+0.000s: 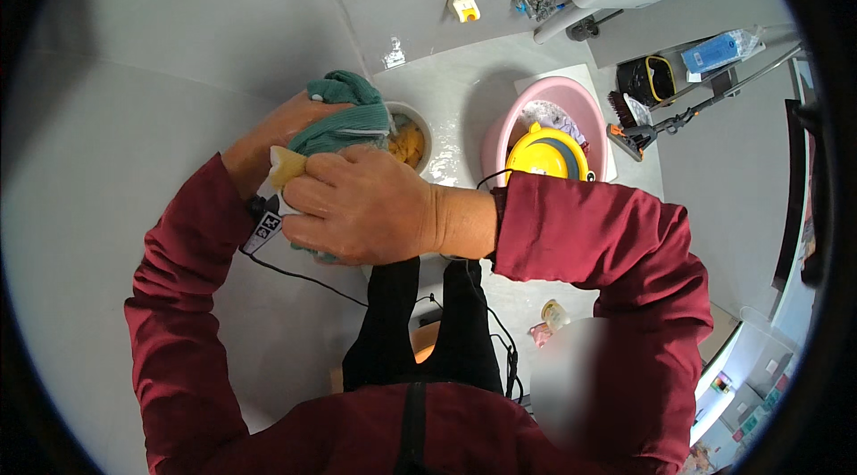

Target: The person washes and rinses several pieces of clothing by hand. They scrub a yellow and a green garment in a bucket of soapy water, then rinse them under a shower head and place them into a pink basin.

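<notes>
A wet-looking green ribbed garment [353,124] is bunched up in front of me, with a pale strip along one edge. My left hand [302,115] grips it from the left, its fingers partly covered by the fabric. My right hand [361,212] is closed over a small white and pale-yellow scrubber [288,168], held close to the garment and my left wrist. Most of the scrubber is hidden by the right fingers, so its full shape does not show. Just beyond the garment stands a white bucket [427,131] with yellow cloth [407,143] inside.
To the right, a pink tub [493,143] holds sudsy lilac cloth [558,118] and a yellow basin [534,156]. A broom [628,137] and a black bin [643,80] stand farther right. Black cables [308,277] hang by my arms. A jar [554,314] lies on the floor.
</notes>
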The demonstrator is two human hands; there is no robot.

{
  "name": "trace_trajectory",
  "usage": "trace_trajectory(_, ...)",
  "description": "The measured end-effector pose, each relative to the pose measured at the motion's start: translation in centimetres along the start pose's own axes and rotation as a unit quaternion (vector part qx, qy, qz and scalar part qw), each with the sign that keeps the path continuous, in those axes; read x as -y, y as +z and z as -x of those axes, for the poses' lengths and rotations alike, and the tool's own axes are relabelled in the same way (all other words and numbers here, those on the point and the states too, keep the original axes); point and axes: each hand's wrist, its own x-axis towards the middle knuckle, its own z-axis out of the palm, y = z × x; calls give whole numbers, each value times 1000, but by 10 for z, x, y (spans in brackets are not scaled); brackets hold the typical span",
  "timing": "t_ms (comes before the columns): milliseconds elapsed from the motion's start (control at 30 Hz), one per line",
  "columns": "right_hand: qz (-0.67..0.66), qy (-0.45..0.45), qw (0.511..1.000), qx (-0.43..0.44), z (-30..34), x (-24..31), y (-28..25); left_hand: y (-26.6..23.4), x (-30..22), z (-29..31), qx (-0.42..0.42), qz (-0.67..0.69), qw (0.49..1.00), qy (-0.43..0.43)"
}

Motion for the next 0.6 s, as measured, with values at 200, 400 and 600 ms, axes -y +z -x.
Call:
trace_trajectory(200, 36, -72, 996, 47, 20, -7, 21, 7, -5, -17, -50, 20, 982, -180)
trace_trajectory(400, -33, 55, 992, 113, 38, -58, 19, 3, 48, -29, -140, 212, 939, -232)
trace_trajectory(600, -303, 548, 769, -129, 45, -134, 7, 6, 85, -20, -318, 513, 775, -188)
